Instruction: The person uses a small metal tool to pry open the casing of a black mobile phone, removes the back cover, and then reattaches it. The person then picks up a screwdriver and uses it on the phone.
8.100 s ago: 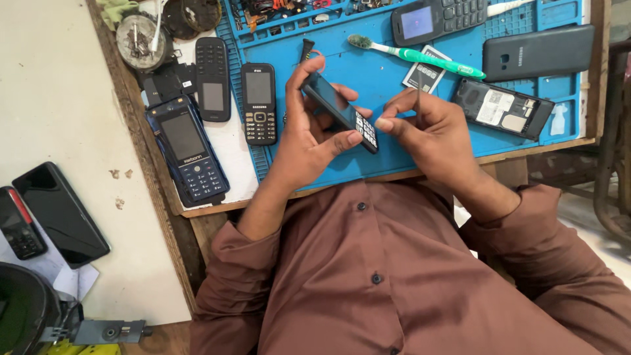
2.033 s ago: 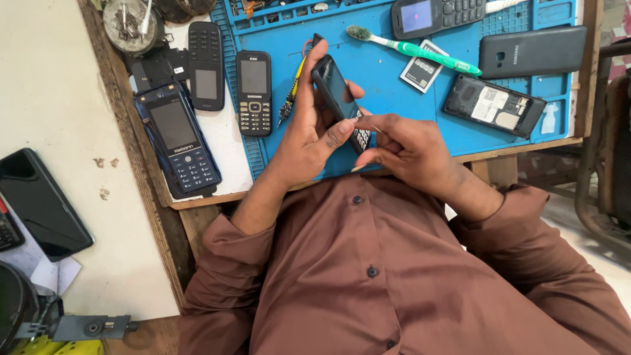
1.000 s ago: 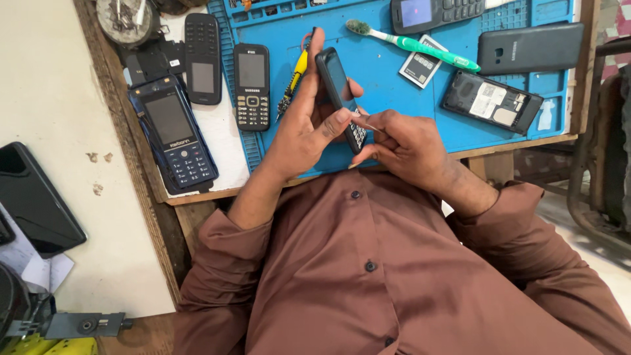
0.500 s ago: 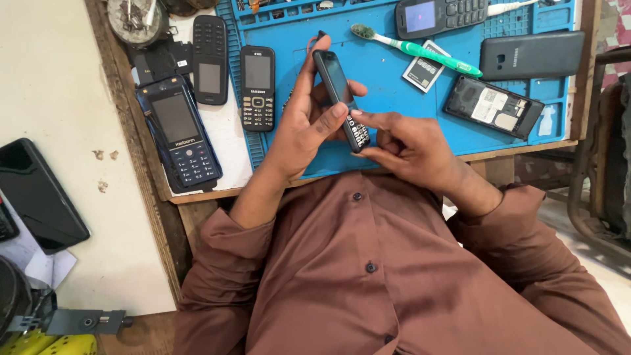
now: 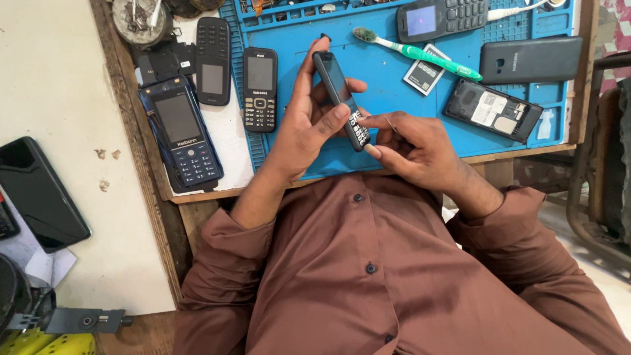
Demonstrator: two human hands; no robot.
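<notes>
My left hand [image 5: 302, 125] grips a small black keypad phone [image 5: 340, 98], held tilted on its edge above the blue work mat [image 5: 388, 85]. Its dark screen faces right and its keypad end points toward me. My right hand [image 5: 414, 148] is at the phone's lower end, with thumb and forefinger pinched against the keypad edge. Whether those fingers hold a small tool I cannot tell.
On the mat lie a green toothbrush [image 5: 420, 56], a loose battery [image 5: 426, 77], an opened phone [image 5: 493, 110], a black back cover [image 5: 531, 59] and a grey keypad phone [image 5: 440, 16]. Three more keypad phones [image 5: 181, 131] lie at the left. A black smartphone [image 5: 39, 194] rests on the floor.
The phone has been turned from lying flat between both hands to standing on its edge in my left hand. My right fingers stay at its keypad end.
</notes>
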